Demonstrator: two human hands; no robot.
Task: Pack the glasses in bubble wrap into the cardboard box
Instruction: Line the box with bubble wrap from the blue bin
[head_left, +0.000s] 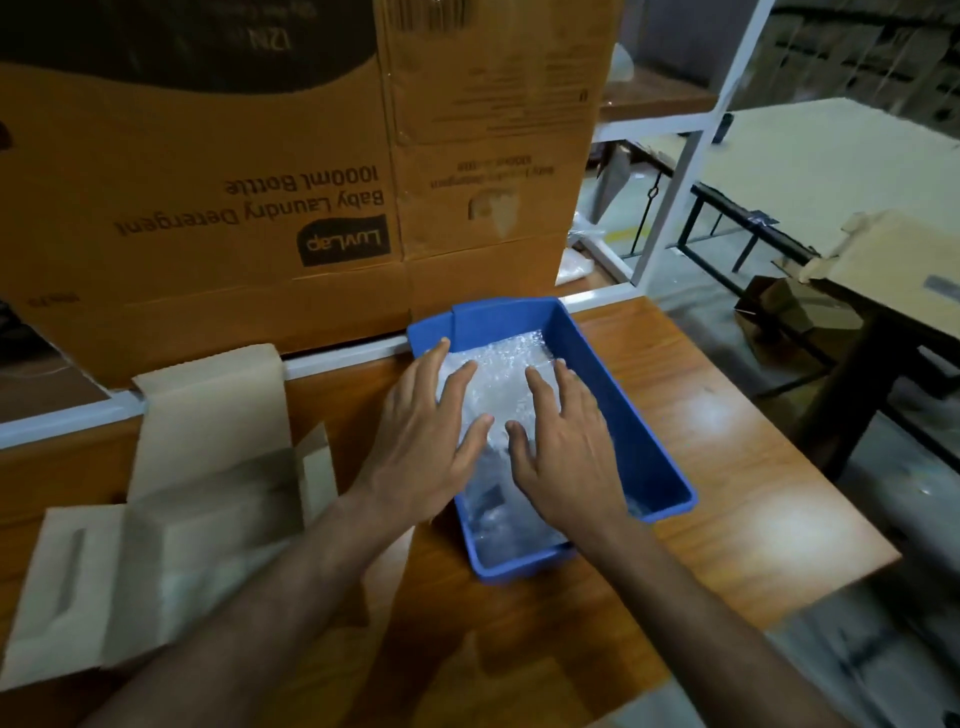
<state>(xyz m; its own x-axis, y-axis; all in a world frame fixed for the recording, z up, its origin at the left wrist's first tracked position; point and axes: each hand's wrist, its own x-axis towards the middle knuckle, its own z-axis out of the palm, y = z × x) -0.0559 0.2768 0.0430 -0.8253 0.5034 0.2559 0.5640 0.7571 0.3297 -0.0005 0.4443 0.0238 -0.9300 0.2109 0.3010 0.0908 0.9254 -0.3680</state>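
Hands, your left hand (426, 441) and right hand (563, 447) lay flat, fingers straight, on bubble wrap (498, 384) in blue tray (631, 415), cardboard box (171, 499) beside.

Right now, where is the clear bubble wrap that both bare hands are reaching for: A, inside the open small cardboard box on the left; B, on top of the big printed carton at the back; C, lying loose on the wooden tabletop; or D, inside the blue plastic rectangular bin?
D: the clear bubble wrap lies inside the blue plastic bin, with the left hand and right hand spread flat over it.
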